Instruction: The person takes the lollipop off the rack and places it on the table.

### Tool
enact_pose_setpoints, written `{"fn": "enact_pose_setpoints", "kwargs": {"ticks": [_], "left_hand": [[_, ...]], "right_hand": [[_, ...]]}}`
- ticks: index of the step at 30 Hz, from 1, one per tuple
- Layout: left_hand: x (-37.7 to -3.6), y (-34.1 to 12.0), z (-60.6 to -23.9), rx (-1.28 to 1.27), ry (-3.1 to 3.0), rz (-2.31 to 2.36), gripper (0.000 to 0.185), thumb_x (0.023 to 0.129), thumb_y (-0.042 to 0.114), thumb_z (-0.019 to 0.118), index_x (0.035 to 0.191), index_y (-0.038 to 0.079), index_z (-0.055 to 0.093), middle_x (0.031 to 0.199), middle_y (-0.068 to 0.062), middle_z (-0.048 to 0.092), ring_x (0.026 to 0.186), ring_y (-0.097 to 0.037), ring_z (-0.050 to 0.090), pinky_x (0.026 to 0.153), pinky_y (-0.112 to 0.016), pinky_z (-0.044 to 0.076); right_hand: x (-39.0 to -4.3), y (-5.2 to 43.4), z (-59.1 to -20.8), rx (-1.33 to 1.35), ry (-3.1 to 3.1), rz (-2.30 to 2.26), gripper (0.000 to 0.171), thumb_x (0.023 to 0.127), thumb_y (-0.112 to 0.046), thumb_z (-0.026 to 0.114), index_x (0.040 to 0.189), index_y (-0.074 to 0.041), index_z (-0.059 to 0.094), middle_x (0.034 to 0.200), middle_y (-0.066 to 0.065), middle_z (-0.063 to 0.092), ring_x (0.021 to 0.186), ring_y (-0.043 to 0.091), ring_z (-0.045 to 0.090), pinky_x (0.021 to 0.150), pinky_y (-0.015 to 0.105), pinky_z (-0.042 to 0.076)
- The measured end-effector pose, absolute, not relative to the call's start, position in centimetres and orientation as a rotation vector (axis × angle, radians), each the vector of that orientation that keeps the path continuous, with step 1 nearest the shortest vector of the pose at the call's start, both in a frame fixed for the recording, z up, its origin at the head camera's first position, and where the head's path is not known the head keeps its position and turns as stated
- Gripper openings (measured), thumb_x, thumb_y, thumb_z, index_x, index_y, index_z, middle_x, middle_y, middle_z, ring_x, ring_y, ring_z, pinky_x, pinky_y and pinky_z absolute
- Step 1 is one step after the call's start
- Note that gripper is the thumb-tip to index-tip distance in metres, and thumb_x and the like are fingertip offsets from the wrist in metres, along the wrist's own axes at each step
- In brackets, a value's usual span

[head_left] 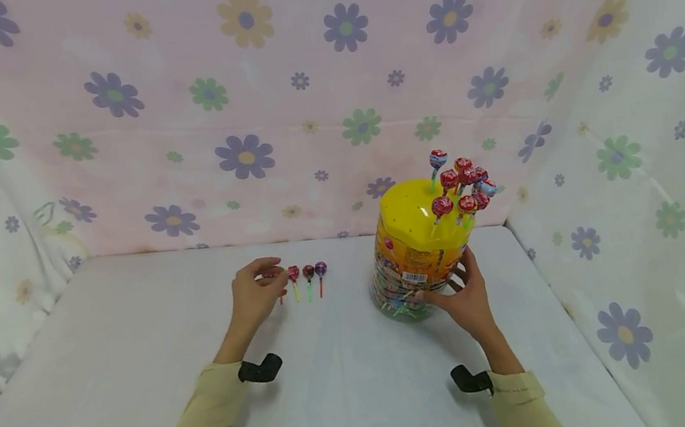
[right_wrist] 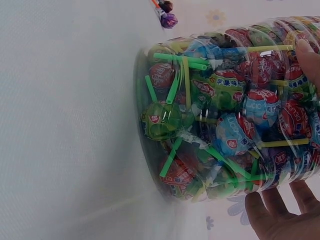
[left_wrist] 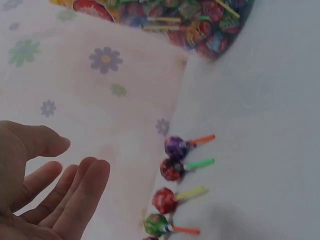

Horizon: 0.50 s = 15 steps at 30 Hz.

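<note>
Here, left hand: our fingers are loosely spread, empty, just left of the lollipop row.
Right hand: we grip the lollipop jar, upright on the worktop, right of the row.

A makeshift recording booth is showing here: flowered cloth is hanging on three sides, enclosing a white-covered table

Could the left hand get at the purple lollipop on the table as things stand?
Probably yes. The left hand is open, holds nothing and sits at the near end of the lollipop row. The purple lollipop lies at the far end, past two others, with nothing over it. The right hand holds the jar, away from the row.
</note>
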<state>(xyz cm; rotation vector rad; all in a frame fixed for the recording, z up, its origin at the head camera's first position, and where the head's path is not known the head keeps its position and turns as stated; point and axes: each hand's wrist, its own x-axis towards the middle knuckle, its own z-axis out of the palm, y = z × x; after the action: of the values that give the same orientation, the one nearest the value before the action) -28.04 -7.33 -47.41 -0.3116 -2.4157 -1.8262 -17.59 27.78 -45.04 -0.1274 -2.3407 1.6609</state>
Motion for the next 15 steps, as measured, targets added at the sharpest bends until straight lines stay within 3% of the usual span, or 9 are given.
{"fn": "enact_pose_setpoints", "kwargs": {"ticks": [8, 15], "left_hand": [[-26.3, -2.5, -43.4, -0.569, -2.185, -1.998, 0.033, 0.093, 0.003, 0.072, 0.125, -0.004, 0.066, 0.115, -0.026, 0.067, 0.093, -0.039, 0.073, 0.071, -0.02, 0.06], [-24.8, 2.7, -39.7, -0.766, -2.034, -2.035, 0.031, 0.093, 0.004, 0.072, 0.123, 0.001, 0.068, 0.117, -0.018, 0.07, 0.1, -0.032, 0.072, 0.082, -0.028, 0.062]], "right_hand": [[-17.8, 27.8, -45.0, -0.12, -2.343, 1.659, 0.102, 0.083, -0.009, 0.085, 0.161, -0.014, 0.019, 0.158, 0.016, 0.035, 0.142, 0.041, 0.04, 0.117, 0.058, 0.036], [-17.7, 27.9, -45.4, -0.131, -2.336, 1.662, 0.102, 0.082, -0.009, 0.085, 0.161, -0.014, 0.021, 0.157, 0.016, 0.036, 0.141, 0.041, 0.041, 0.117, 0.058, 0.037]]}}
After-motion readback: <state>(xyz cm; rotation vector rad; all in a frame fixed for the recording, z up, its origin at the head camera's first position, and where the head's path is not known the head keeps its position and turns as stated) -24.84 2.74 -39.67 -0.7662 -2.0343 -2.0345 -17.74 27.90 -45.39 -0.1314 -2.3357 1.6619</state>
